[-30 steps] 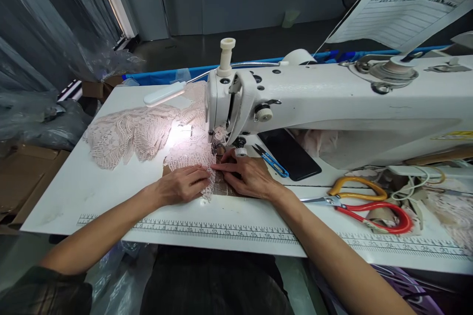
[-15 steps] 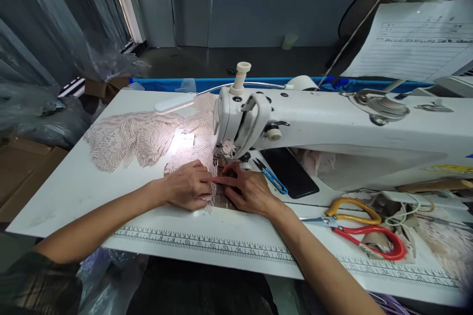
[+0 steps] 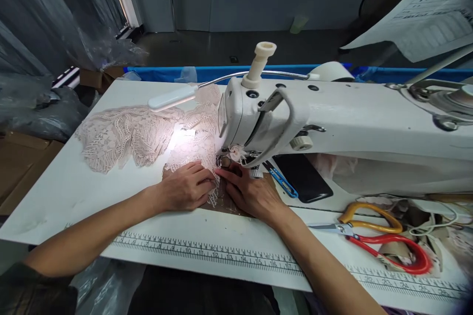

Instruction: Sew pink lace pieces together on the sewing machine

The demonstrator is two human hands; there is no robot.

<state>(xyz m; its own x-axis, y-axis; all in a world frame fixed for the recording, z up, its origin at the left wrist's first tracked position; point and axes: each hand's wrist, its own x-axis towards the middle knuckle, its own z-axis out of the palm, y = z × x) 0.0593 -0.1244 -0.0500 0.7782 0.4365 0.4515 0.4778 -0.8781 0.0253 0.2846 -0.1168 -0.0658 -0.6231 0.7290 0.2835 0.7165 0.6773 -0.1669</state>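
Note:
My left hand lies flat on pale pink lace fabric, fingers stretched toward the presser foot of a white sewing machine. My right hand rests flat beside it on the brown plate under the needle, fingertips pressing the lace edge. The two hands almost touch. More lace spreads to the left across the white table, lit by a small gooseneck lamp.
Blue thread snips and a black phone lie under the machine arm. Red and yellow-handled scissors lie at right. A printed ruler runs along the table's front edge. Plastic bags and cardboard boxes stand at left.
The view moved closer to the machine and shifted right. Both hands stayed flat on the lace at the presser foot, shifting only slightly.

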